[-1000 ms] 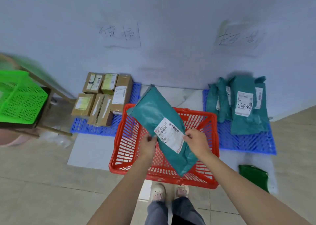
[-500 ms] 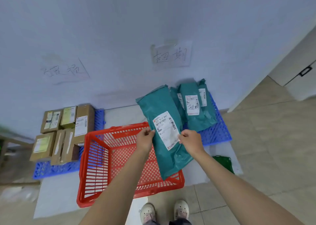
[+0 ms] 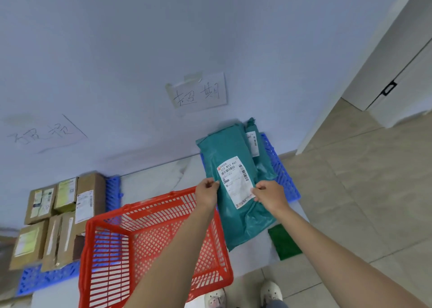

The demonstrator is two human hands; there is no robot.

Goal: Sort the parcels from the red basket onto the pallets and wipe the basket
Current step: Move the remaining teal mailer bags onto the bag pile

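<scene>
I hold a teal mailer bag (image 3: 236, 155) with a white shipping label upright in both hands. My left hand (image 3: 207, 194) pinches its left edge and my right hand (image 3: 268, 194) pinches its right edge. The bag hangs over the right blue pallet (image 3: 284, 176), where more teal bags (image 3: 253, 139) lean against the wall, mostly hidden behind it. The red basket (image 3: 149, 240) stands on the floor at lower left of my hands, and no parcels show inside it. Several cardboard boxes (image 3: 63, 211) lie on the left blue pallet (image 3: 46, 277).
Two handwritten paper signs (image 3: 198, 92) are taped to the wall, one above each pallet. A green cloth (image 3: 284, 241) lies on the white floor mat beside the basket. A white door (image 3: 402, 69) stands at the right. My shoes (image 3: 270, 292) show at the bottom.
The teal bag has moved right, from above the basket to above the right pallet. My view has swung right with it, so the basket and boxes sit further left.
</scene>
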